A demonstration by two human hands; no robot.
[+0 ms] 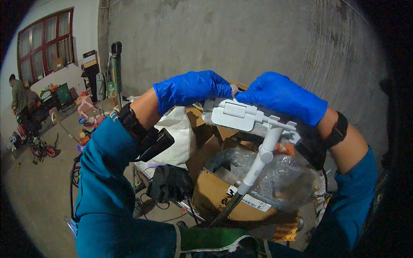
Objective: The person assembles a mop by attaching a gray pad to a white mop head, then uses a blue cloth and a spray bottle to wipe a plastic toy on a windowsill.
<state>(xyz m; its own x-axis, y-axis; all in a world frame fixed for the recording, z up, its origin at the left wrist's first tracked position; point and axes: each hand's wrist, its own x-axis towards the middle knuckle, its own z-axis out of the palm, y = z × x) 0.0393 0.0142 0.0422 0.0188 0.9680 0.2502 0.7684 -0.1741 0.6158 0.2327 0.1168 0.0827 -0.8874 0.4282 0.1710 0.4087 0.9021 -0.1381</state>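
A flat mop's white plastic head (232,115) is raised in front of me, with a fluffy greyish mop pad (208,117) showing around its plate. Its white joint and pole (261,161) slant down toward my body, turning to grey metal lower down. At the far edge of the head, my blue-gloved left hand (193,90) is closed, fingertips pinching the pad. My right hand (286,98), gloved alike, is closed on the same edge beside it. The fingertips nearly meet, with a small pale tuft (234,89) between them. The gloves hide part of the pad.
Beneath the mop stands a cardboard box (215,189) with clear plastic wrap (288,176). A white bag (176,133) and a black pouch (170,184) lie to its left. At the far left a person (19,96) stands among toys. A grey wall (241,38) rises ahead.
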